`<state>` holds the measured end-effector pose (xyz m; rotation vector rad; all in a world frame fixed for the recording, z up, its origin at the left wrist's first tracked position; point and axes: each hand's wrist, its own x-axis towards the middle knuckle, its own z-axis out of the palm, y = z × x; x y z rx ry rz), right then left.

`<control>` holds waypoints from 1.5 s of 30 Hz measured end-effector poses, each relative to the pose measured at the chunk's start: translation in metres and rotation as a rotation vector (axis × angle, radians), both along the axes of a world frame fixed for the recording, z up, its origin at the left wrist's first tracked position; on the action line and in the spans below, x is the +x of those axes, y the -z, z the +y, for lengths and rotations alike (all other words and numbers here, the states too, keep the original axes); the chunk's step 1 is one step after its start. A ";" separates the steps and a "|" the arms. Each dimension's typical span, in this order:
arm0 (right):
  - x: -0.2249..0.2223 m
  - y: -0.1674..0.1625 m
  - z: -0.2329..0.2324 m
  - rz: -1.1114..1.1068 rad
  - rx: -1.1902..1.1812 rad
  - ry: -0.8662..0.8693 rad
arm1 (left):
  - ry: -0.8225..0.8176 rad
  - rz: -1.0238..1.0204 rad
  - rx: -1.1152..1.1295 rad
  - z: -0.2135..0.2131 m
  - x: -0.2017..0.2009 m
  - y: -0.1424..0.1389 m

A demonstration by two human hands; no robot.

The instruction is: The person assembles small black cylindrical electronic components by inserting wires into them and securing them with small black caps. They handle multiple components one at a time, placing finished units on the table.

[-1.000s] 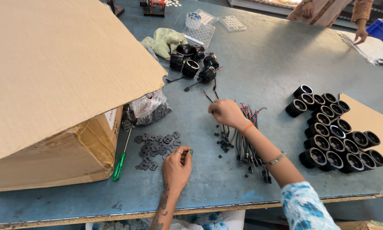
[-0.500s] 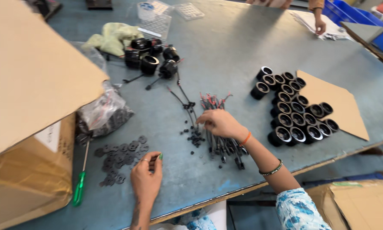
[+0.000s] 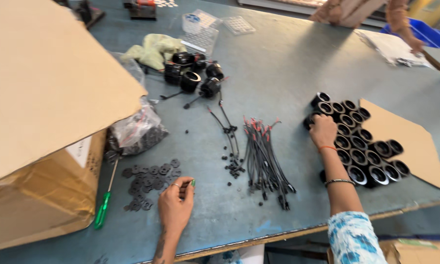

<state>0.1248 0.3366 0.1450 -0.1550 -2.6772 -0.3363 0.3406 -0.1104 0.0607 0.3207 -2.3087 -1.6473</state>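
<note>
Right hand [image 3: 322, 131] on black cylinders [image 3: 359, 142], grp's left edge.

Single head-worn view, looking steeply down and forward, near above grey-blue worktable [image 3: 278, 63], cardboard box [image 3: 44, 98] close at left

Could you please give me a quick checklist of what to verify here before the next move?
1. Right hand on the black round housings: ok, touching the cluster's left edge.
2. Right hand grasping one: cannot tell.
3. Left hand beside the flat black washers: ok.
4. Left hand pinching something small and green: ok; what it is, cannot tell.
5. Wire bundle between the hands: ok.
6. Green screwdriver by the cardboard box: ok.
</note>
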 end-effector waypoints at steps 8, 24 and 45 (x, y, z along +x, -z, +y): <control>0.039 -0.041 -0.085 0.066 -0.318 -0.517 | 0.007 -0.053 0.001 0.013 0.001 -0.016; 0.015 -0.042 -0.270 -0.283 -0.447 -1.030 | 0.125 0.095 -0.190 0.034 0.005 -0.036; -0.072 -0.016 -0.199 -0.080 -0.378 -0.763 | 0.119 0.072 -0.157 0.067 0.009 -0.058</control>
